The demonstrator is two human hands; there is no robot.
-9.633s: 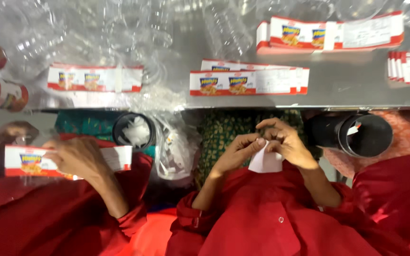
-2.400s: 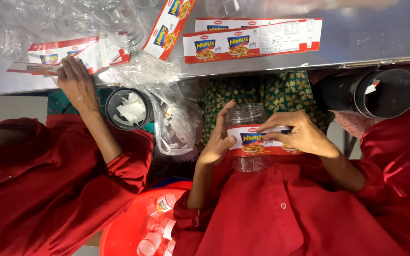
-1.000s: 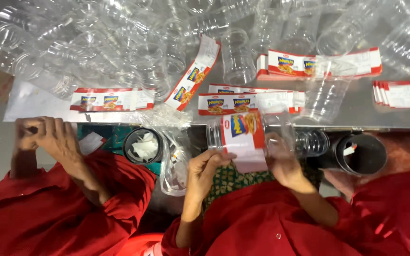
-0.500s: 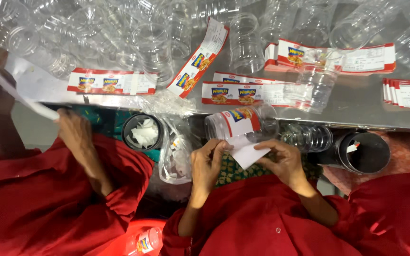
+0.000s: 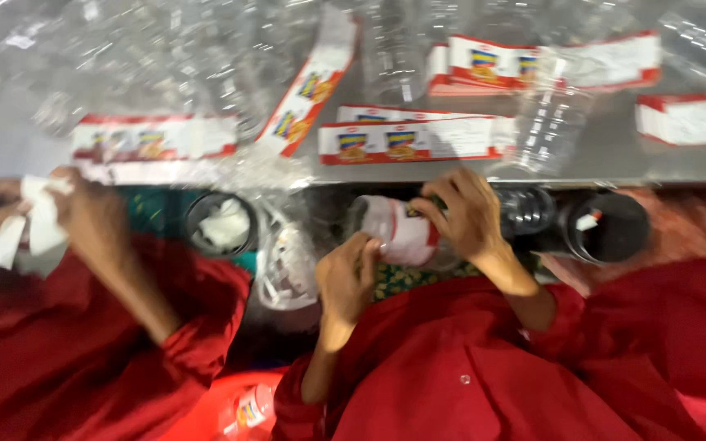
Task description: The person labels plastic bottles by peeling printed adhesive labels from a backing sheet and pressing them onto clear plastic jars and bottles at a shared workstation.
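Clear plastic jar (image 5: 406, 233) on its side just below the table (image 5: 598, 155) edge, red-and-white label part-wrapped. Left hand (image 5: 345, 273) gripping the jar's near end; right hand (image 5: 463, 214) clasped over the top, pressing the label. Best smoothed from the middle outward, jar kept steady, edges aligned. Spare labels (image 5: 414, 140) beyond the jar.

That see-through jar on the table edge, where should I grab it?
Grab the clear jar around its round middle, reaching from the near table edge. It looks upright, and its near side is bare, while label strips lie to its left.
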